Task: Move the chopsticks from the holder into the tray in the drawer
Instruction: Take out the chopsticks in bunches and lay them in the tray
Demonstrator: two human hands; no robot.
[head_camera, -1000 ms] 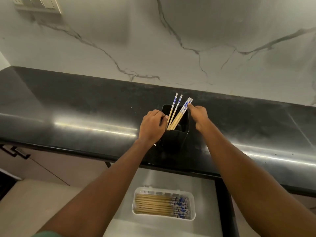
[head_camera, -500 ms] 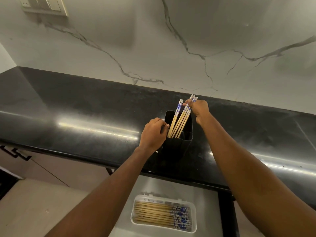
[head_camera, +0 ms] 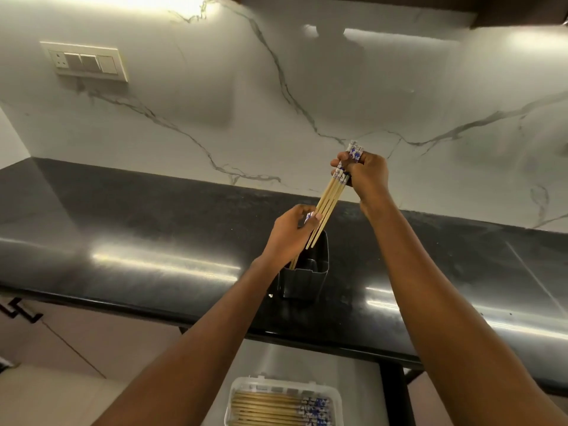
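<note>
- Right hand (head_camera: 364, 176) at 1 o'clock, clenched around chopsticks (head_camera: 330, 199) by patterned tops, tips almost clear of black holder (head_camera: 304, 281).
- Left hand (head_camera: 290, 235) pinching a remaining chopstick, likely to gather it.
- Tray (head_camera: 336, 398) at 6 o'clock, already loaded.

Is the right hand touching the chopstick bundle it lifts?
Touching. The head view shows the right hand closed around the chopstick bundle at its patterned end.

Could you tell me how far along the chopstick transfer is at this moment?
Done: many chopsticks lie in the white plastic tray. In hand: the right hand lifts a bundle of wooden chopsticks; the left hand grips another in the black holder. Left: placing both.
</note>
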